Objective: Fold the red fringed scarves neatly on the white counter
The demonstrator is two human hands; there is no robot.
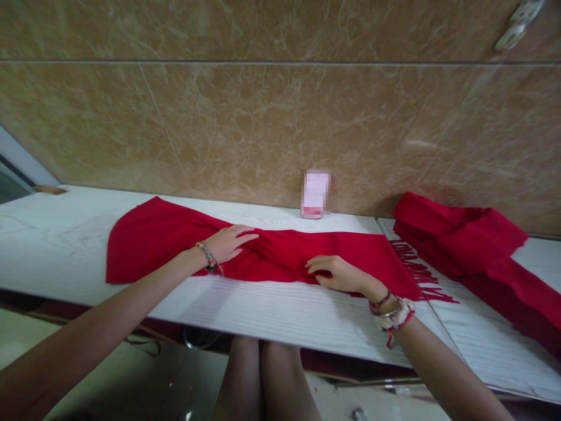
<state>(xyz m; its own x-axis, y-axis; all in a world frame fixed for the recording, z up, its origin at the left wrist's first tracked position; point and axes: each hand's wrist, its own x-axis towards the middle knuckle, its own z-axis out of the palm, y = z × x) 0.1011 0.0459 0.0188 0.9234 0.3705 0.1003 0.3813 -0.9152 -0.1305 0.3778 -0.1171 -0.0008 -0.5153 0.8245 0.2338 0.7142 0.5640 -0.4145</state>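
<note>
While the fringed red cloth (146, 248) was laid lengthwise along the white worktop (272, 321), what seemed to be a smoothing step was under way: the left hand (225, 242) was rested on it with fingers extended and nothing visibly gripped, whereas the right hand (338, 273) was loosely curled, fingertips set on the fabric, though whether any was pinched could not be told. Since creases were seen between the hands, a gentle outward draw appeared to be called for.
</note>
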